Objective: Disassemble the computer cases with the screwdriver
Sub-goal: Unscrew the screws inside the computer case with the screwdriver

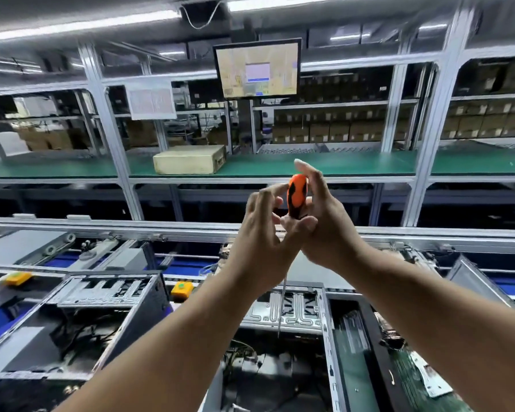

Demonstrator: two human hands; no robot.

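A screwdriver [296, 195] with an orange and black handle stands upright at the middle of the view. Its thin shaft runs down to a tip just above the rear metal panel of an open computer case [283, 318]. My right hand [324, 224] holds the handle from the right, thumb curled under it and fingers stretched up behind it. My left hand [260, 230] meets the handle from the left, with its curled index finger and thumb on the handle's side. The case's inside, with cables and dark parts, is partly hidden by my forearms.
A second open case [72, 319] lies at the left and a third with a green circuit board [411, 370] at the right, all on a conveyor line. Yellow button boxes [181, 288] sit on the rail. Behind are a beige box [191, 159] on a green shelf and a monitor [257, 68].
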